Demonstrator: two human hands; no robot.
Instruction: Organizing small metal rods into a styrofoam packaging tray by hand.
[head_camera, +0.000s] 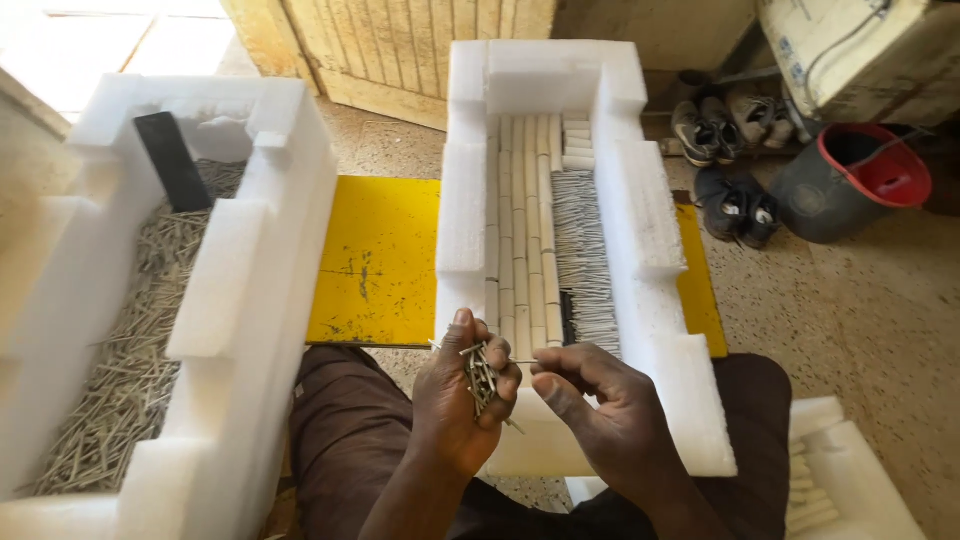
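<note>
Head view: your bundle of nails (482, 378) sits clamped in your left hand (462, 395), fist closed round it so the points fan up within reach. Your right hand (590, 400) pinches one nail drawn off the bundle, fingers narrow. Both hover over the near end of the white foam tray (655, 250), where nails already lie in a tidy row (583, 255). Loose nails fill the left foam box (250, 260); yellow board (378, 260) underneath.

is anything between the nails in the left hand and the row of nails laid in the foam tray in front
Nothing visible does. The left hand holds the bunch of nails just short of the white foam tray; the nail row lies open beyond. The right hand sits beside the bunch, not across the way.
</note>
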